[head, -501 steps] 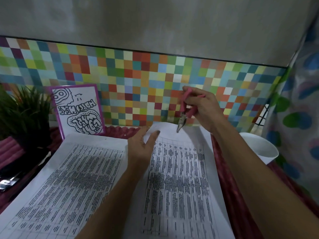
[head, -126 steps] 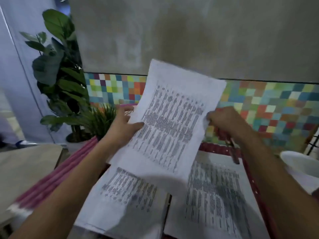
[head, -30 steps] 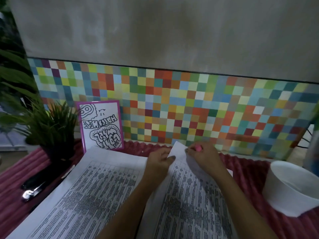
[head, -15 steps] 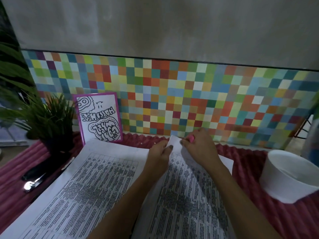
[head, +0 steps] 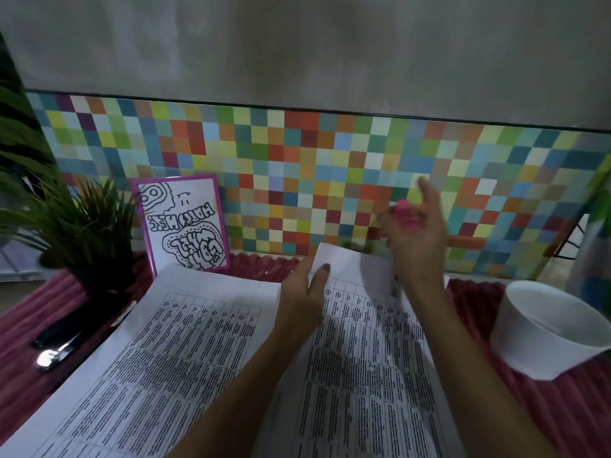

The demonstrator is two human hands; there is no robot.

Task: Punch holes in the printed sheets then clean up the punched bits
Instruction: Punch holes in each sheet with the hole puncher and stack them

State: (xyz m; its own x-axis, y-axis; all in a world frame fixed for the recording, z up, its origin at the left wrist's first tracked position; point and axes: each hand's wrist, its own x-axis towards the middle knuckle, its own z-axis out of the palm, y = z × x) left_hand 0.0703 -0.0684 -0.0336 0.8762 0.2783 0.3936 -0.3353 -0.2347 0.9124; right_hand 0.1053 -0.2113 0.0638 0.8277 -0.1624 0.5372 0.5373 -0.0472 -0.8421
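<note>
Two printed sheets lie side by side on the red mat: a left sheet (head: 158, 352) and a right sheet (head: 363, 358), both covered in small table text. My left hand (head: 305, 292) pinches the far left corner of the right sheet, thumb on top. My right hand (head: 418, 236) is raised above that sheet's far edge, blurred by motion, and grips the pink-handled hole-punch pliers (head: 406, 216); their metal tip points down by my wrist.
A white paper bowl (head: 545, 328) stands to the right. A pink-framed doodle card (head: 183, 223) leans on the tiled backsplash. A small green potted plant (head: 82, 226) and a black-and-metal tool (head: 62, 345) sit at the left.
My right hand has lifted off the sheet's far edge and moved up and right with the pink pliers. My left hand stays at the corner.
</note>
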